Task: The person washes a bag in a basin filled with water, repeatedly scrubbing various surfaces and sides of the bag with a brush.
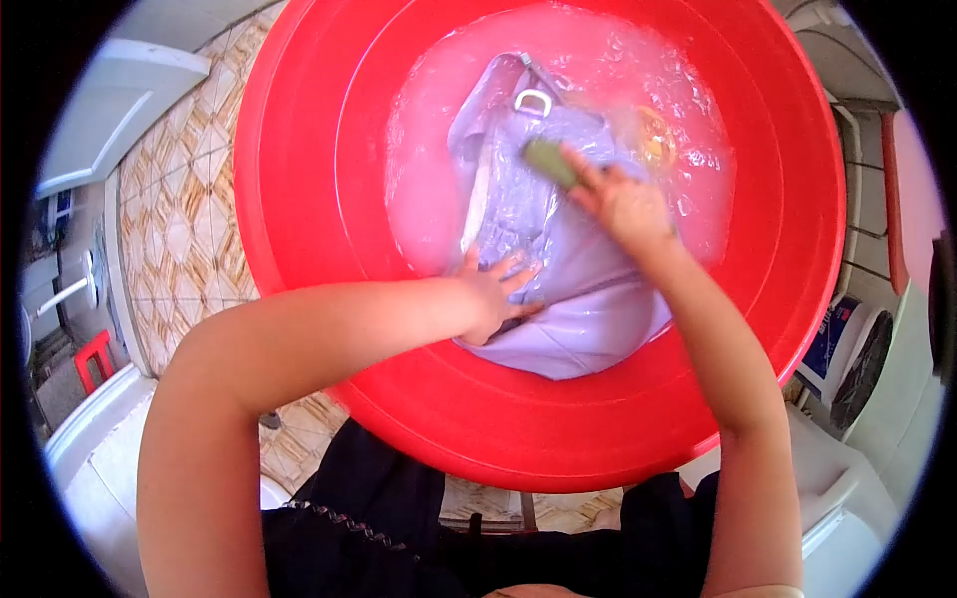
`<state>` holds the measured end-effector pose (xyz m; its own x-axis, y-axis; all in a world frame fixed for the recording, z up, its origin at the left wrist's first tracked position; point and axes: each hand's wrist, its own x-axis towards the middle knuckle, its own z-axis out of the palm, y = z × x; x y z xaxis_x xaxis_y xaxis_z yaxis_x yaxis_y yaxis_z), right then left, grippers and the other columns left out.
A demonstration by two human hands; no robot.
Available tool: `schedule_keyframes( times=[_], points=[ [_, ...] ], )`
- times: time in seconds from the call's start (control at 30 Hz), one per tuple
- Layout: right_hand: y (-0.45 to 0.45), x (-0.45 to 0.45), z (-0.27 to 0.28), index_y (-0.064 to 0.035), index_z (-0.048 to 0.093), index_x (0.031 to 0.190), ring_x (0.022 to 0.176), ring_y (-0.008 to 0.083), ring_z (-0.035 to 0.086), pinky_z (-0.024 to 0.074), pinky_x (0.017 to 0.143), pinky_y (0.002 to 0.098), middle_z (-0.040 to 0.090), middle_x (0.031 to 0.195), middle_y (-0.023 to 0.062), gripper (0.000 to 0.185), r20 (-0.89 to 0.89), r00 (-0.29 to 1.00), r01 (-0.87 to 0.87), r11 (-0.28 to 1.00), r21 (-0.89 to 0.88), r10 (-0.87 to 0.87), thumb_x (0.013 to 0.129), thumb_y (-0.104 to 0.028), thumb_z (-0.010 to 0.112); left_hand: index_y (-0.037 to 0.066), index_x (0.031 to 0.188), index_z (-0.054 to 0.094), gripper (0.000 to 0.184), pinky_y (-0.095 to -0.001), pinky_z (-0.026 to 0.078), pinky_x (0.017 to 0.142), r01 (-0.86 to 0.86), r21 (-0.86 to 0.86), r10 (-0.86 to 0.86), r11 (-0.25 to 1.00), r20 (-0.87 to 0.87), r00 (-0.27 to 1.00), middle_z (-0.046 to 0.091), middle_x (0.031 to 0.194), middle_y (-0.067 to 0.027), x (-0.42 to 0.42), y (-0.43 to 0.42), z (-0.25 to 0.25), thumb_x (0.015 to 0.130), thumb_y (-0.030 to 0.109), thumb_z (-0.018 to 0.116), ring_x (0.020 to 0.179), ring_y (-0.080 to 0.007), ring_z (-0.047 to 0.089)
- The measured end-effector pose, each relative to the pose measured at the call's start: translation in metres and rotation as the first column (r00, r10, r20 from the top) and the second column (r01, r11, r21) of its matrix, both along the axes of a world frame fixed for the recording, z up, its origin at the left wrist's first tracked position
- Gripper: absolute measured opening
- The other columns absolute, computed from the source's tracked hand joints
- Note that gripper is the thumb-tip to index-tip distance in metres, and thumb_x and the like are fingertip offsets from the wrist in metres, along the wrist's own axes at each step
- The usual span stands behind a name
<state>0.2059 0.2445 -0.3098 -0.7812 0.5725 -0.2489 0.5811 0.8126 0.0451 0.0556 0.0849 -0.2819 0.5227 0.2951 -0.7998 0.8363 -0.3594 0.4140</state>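
Note:
A wet lavender bag [588,269] with a strap and a pale D-shaped ring lies in the shallow soapy water [439,130] of a big red basin [299,130]. Spread flat, my left hand [495,299] presses on the bag's near left part. My right hand [628,204] grips a green block that looks like a bar of soap [548,159] against the upper part of the bag. Motion blur softens the block, so its exact shape is unclear. Something yellowish [653,135] shows in the water right of the bag.
Patterned floor tiles [189,219] run along the left of the basin, beside a white panel [120,110]. A red stool-like piece [95,359] stands farther left. On the right, a white bucket with a blue label [842,349] sits close to the basin's rim.

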Motion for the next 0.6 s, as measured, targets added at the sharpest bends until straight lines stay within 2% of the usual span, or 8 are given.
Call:
schedule_keyframes(
  times=[0.13,0.2,0.3,0.33,0.4,0.43,0.53,0.6],
  points=[
    [0.055,0.014,0.017,-0.0166,0.044,0.128,0.082,0.0334,0.064,0.0509,0.069,0.0435,0.063,0.095,0.0189,0.057,0.004,0.928,0.373,0.928,0.023,-0.373,0.083,-0.05,0.054,0.019,0.132,0.037,0.063,-0.0546,0.032,0.096,-0.378,0.227,0.348,0.898,0.16,0.924,0.03,0.138,-0.0149,0.0,0.0,-0.011,0.074,0.014,0.06,0.128,-0.0324,0.029],
    [0.071,0.041,0.024,-0.0098,0.051,0.12,0.089,0.0341,0.063,0.0493,0.075,0.0442,0.063,0.096,0.0216,0.06,0.018,0.859,0.511,0.858,-0.045,-0.511,0.077,-0.051,0.058,0.01,0.109,0.049,0.042,-0.0416,0.042,0.081,-0.736,0.447,0.605,0.509,0.422,0.675,0.053,0.103,-0.0141,-0.001,0.004,-0.017,0.07,0.014,0.064,0.101,-0.0299,0.05],
    [0.078,0.1,0.006,-0.0035,0.057,0.112,0.093,0.0372,0.061,0.0477,0.08,0.0444,0.063,0.1,0.0242,0.062,0.037,0.698,0.712,0.688,-0.141,-0.715,0.072,-0.05,0.061,0.004,0.107,0.048,0.049,-0.0406,0.041,0.086,-0.866,0.498,0.87,0.038,0.41,0.275,0.053,0.105,-0.0187,-0.009,0.029,-0.008,0.069,0.024,0.071,0.106,-0.0321,0.049],
    [0.076,0.125,-0.007,-0.0003,0.055,0.112,0.092,0.0339,0.062,0.048,0.078,0.0423,0.063,0.098,0.0227,0.06,0.071,0.631,0.76,0.598,-0.255,-0.772,0.073,-0.046,0.062,0.004,0.107,0.048,0.049,-0.0406,0.041,0.086,-0.868,0.495,0.869,0.04,0.412,0.276,0.053,0.105,-0.0187,-0.015,0.035,-0.015,0.069,0.024,0.071,0.106,-0.0321,0.049],
    [0.05,0.158,-0.048,0.0027,0.054,0.114,0.09,0.0295,0.063,0.0482,0.076,0.0399,0.064,0.097,0.0198,0.057,0.06,0.529,0.797,0.471,-0.378,-0.847,0.077,-0.041,0.062,-0.004,0.111,0.046,0.064,-0.0409,0.039,0.092,-0.957,0.215,0.963,-0.195,0.227,-0.146,0.052,0.112,-0.0223,-0.026,0.038,-0.033,0.07,0.038,0.072,0.111,-0.0325,0.048],
    [0.035,0.168,-0.062,0.0025,0.054,0.116,0.089,0.0283,0.063,0.0481,0.075,0.0396,0.064,0.098,0.0184,0.056,0.009,0.49,0.803,0.447,-0.394,-0.872,0.08,-0.039,0.061,-0.004,0.111,0.046,0.064,-0.0409,0.039,0.092,-0.958,0.214,0.964,-0.194,0.224,-0.145,0.052,0.112,-0.0223,-0.024,0.036,-0.037,0.07,0.038,0.072,0.111,-0.0325,0.048],
    [-0.009,0.137,-0.025,0.0014,0.051,0.121,0.095,0.0261,0.059,0.048,0.081,0.0383,0.061,0.11,0.0159,0.057,0.295,0.145,0.608,-0.15,-0.78,-0.944,0.085,-0.042,0.055,-0.009,0.12,0.041,0.081,-0.041,0.036,0.098,-0.978,0.086,0.97,-0.192,0.17,-0.176,0.049,0.122,-0.0231,-0.019,0.029,-0.045,0.071,0.049,0.071,0.119,-0.0308,0.044],
    [-0.024,0.104,0.02,0.0025,0.051,0.12,0.096,0.0249,0.059,0.048,0.083,0.0377,0.059,0.111,0.0159,0.058,0.408,0.071,0.486,-0.326,-0.811,-0.91,0.085,-0.043,0.054,-0.006,0.128,0.037,0.087,-0.0406,0.034,0.1,-0.937,-0.27,0.968,-0.221,0.058,-0.245,0.046,0.127,-0.0206,-0.022,0.028,-0.047,0.072,0.052,0.07,0.122,-0.0287,0.042]
  ],
)
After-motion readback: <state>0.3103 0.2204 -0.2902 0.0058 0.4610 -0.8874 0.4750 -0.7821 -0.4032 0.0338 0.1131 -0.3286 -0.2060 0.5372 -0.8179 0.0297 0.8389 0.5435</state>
